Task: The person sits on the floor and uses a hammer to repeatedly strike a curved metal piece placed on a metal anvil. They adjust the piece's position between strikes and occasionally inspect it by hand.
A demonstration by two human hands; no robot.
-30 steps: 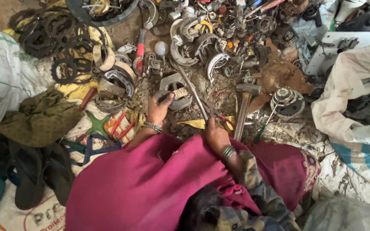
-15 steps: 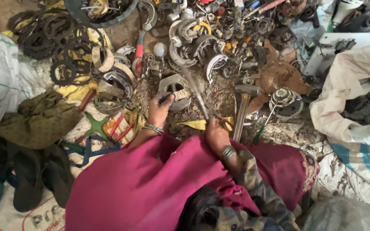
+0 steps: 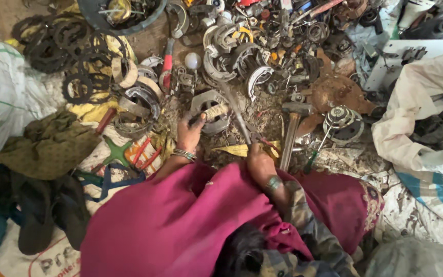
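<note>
Left hand (image 3: pixel 189 134) reaches fwd, fingers closed on a curved metal brake shoe (image 3: pixel 210 110) w/ a pale lining strip, which lies on the dirt floor just ahead of the knees. Right hand (image 3: pixel 260 163) is closed in a fist round the lower end of a long thin metal rod (image 3: pixel 238 115); the rod slants up & left, its far end at the top of the brake shoe, touching or nearly, can't tell which. Hammer (image 3: pixel 291 131) w/ wooden handle lies just right of the right hand. More brake shoes (image 3: pixel 232 48) piled beyond, black rubber rings (image 3: pixel 62 46) at far left. Pink cloth (image 3: pixel 180 225) covers the lap; bangles on both wrists.
</note>
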